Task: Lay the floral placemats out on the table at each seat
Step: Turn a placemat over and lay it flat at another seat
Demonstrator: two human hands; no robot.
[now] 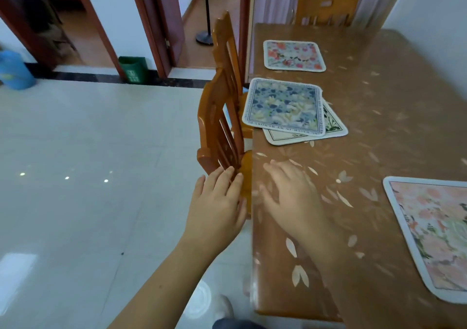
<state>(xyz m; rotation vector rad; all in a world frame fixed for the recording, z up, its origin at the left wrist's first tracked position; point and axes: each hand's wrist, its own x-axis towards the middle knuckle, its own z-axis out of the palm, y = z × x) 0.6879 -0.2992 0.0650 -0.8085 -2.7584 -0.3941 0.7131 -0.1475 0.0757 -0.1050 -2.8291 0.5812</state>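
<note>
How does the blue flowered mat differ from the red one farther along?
The blue mat has a lettered border; the red mat has none. The blue mat lies on a white mat; the red mat lies alone on the table. Both are floral rounded rectangles.

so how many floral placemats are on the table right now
4: a red-flowered placemat at the far end, a blue-flowered one overlapping a white, green-leafed one, a peach one nearest right. More may lie out of frame.
</note>
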